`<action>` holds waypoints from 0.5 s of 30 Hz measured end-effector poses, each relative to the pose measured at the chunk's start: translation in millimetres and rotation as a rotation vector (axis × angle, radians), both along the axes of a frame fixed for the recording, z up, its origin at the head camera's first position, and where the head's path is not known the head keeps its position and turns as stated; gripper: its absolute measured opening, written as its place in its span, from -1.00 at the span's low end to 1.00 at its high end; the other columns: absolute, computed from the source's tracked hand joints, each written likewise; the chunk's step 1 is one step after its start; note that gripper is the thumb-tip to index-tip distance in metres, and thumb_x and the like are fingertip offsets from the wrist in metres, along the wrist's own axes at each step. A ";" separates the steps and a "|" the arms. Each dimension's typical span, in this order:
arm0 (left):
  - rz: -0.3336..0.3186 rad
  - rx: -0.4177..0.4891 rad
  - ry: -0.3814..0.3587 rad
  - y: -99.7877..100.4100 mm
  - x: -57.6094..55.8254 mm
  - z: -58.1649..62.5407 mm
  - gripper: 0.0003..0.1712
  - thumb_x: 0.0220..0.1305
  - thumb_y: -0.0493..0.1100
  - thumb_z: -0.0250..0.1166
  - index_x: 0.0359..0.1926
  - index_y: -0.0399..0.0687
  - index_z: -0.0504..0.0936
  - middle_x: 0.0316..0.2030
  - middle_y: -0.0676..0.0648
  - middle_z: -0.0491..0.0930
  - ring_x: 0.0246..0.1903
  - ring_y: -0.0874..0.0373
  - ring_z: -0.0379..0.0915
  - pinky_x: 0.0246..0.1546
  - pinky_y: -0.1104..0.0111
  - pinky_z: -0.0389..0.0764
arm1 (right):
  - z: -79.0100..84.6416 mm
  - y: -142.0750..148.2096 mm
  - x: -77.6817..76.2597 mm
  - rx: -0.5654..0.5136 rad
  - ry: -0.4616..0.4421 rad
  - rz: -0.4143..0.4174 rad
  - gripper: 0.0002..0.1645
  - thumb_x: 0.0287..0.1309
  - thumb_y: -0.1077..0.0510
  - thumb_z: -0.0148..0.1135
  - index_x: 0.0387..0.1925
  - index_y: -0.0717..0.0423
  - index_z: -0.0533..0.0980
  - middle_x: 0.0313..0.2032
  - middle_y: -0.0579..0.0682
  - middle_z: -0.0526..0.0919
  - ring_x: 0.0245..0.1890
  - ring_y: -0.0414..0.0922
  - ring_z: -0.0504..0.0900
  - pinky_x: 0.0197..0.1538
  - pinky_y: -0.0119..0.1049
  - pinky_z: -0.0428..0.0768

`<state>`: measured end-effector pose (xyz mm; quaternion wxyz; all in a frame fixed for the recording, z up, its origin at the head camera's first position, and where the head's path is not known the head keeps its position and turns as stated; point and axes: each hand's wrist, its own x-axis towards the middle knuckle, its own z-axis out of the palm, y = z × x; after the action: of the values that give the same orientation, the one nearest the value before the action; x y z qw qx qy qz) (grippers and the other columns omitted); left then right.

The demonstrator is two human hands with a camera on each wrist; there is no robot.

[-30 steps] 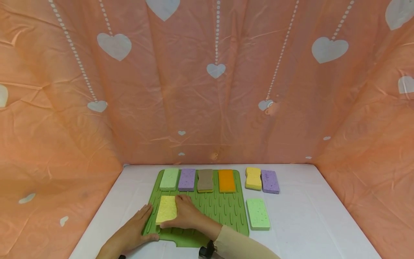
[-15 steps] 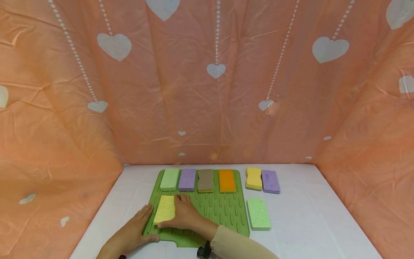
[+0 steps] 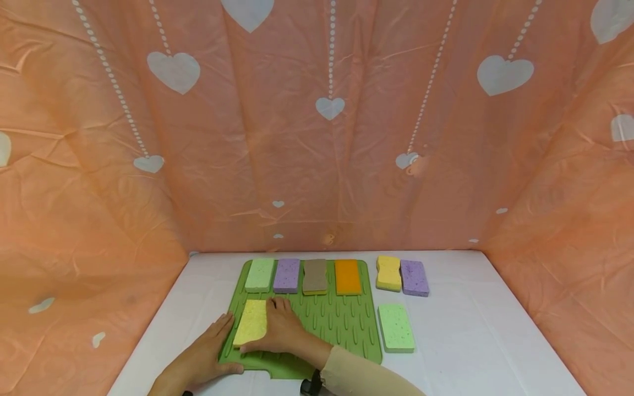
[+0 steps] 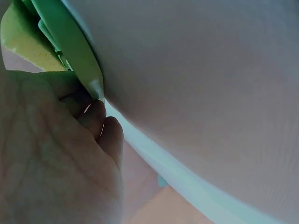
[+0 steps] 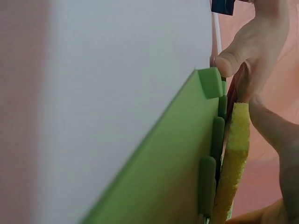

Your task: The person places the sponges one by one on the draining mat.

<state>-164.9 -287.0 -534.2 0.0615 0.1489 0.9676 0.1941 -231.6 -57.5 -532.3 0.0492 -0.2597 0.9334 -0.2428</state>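
A yellow sponge (image 3: 250,323) lies on the left front part of the green ridged mat (image 3: 342,319). My right hand (image 3: 284,330) grips it from the right, thumb on the near edge and fingers at the far edge. In the right wrist view the sponge (image 5: 236,144) shows edge-on, low above the mat's ridges, the thumb against its end; contact with the mat is hard to tell. My left hand (image 3: 205,349) rests along the mat's left edge, fingers extended and thumb at the front edge. The left wrist view shows its palm (image 4: 60,154) beside the mat's rim.
Along the mat's back stand a pale green sponge (image 3: 260,275), a purple one (image 3: 286,275), a grey-topped one (image 3: 314,276) and an orange one (image 3: 348,276). Right of the mat, on the white table (image 3: 460,330), lie yellow (image 3: 388,273), purple (image 3: 414,278) and green (image 3: 395,328) sponges.
My right hand has shifted the yellow sponge a little to the left and slightly nearer the front. The left hand has stayed in place on the mat's edge.
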 end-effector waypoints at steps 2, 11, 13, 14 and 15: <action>-0.001 -0.003 0.004 -0.1 -0.1 0.4 0.49 0.03 0.54 0.51 0.62 -0.43 0.17 0.62 -0.39 0.14 0.59 -0.42 0.07 0.45 -0.29 0.34 | 0.0 0.6 -0.4 -0.001 -0.002 0.002 0.55 -0.11 -0.63 0.55 0.61 0.29 0.23 0.46 0.20 0.37 0.41 0.06 0.39 0.25 -0.15 0.66; 0.004 0.003 -0.005 1.3 0.2 1.9 0.49 0.04 0.53 0.52 0.62 -0.44 0.17 0.63 -0.39 0.14 0.58 -0.42 0.08 0.44 -0.30 0.34 | 4.9 7.8 1.8 -0.049 -0.068 0.031 0.48 0.03 -0.57 0.51 0.66 0.25 0.15 0.55 0.20 0.28 0.51 0.07 0.30 0.33 -0.07 0.63; 0.006 0.012 -0.017 1.4 0.2 2.5 0.48 0.05 0.52 0.52 0.62 -0.44 0.16 0.63 -0.40 0.12 0.58 -0.44 0.06 0.44 -0.31 0.33 | 5.3 10.3 1.6 -0.068 -0.090 0.047 0.46 0.08 -0.55 0.50 0.67 0.25 0.12 0.57 0.21 0.25 0.53 0.07 0.28 0.36 -0.05 0.61; 0.005 0.014 -0.020 1.4 0.1 2.8 0.48 0.06 0.51 0.53 0.62 -0.44 0.15 0.63 -0.41 0.12 0.58 -0.44 0.06 0.44 -0.32 0.33 | 5.9 11.7 1.4 -0.082 -0.102 0.056 0.45 0.10 -0.53 0.49 0.68 0.25 0.11 0.57 0.22 0.24 0.54 0.08 0.27 0.38 -0.03 0.59; 0.005 0.016 -0.023 1.4 -0.1 3.0 0.48 0.06 0.50 0.53 0.62 -0.45 0.15 0.63 -0.41 0.12 0.58 -0.45 0.06 0.44 -0.32 0.33 | 6.7 13.1 1.3 -0.094 -0.112 0.063 0.44 0.12 -0.52 0.49 0.68 0.25 0.10 0.59 0.23 0.22 0.56 0.09 0.25 0.40 -0.01 0.57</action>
<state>-164.9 -285.6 -531.2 0.0712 0.1448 0.9657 0.2036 -230.3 -44.4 -525.6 0.0966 -0.2770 0.9081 -0.2989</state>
